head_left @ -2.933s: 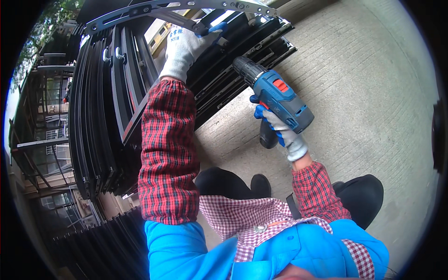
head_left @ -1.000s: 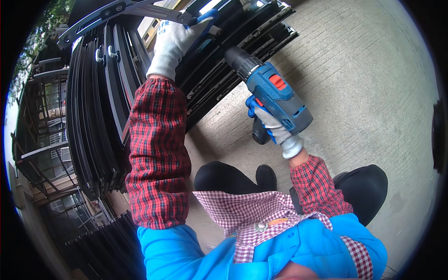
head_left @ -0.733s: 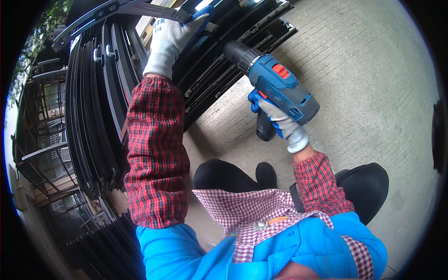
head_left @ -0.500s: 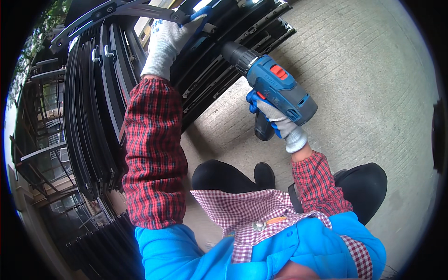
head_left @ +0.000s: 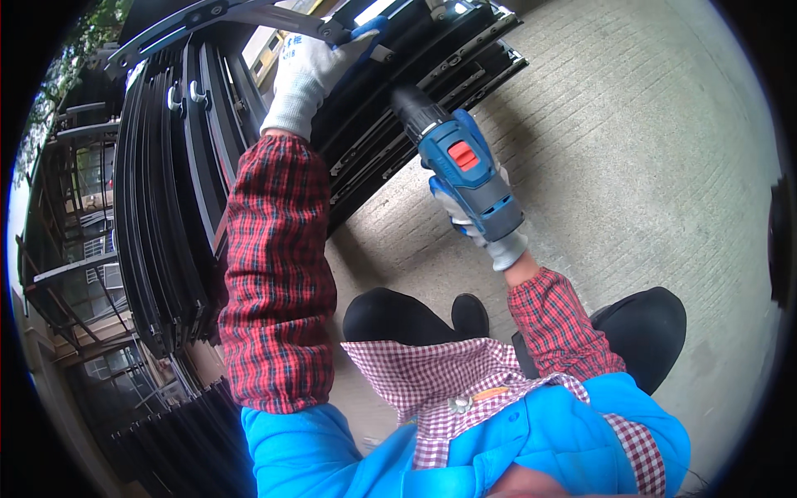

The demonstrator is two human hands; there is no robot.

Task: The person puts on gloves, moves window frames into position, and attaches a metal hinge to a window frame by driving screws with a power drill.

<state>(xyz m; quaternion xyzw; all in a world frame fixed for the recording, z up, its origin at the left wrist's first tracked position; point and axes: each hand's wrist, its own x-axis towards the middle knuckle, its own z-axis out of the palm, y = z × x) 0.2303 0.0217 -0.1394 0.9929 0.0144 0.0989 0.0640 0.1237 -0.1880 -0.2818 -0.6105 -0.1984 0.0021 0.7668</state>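
Note:
My left hand [head_left: 304, 76], in a white glove with blue-coated fingers, is closed around the end of a grey metal linkage arm [head_left: 259, 14] at the top of the view. Its thumb points to the right; the other fingers are mostly hidden. A blue and black cordless drill [head_left: 484, 187] with a red switch on top is in my right hand [head_left: 459, 214], gloved the same way and wrapped round the handle beneath. The dark chuck points up and left toward black metal frames [head_left: 419, 104]. Whether its tip touches them I cannot tell.
A tall stack of black metal bars or frames [head_left: 154, 199] stands on the left, with white hooks [head_left: 197, 93] near it. More dark bars [head_left: 183, 440] lie at lower left. Rough concrete floor [head_left: 631, 158] spreads to the right. My bent knees are below.
The drill has moved left and turned, with its body now more above my right hand and its handle hidden. My left hand stays on the arm, shifted slightly right in view.

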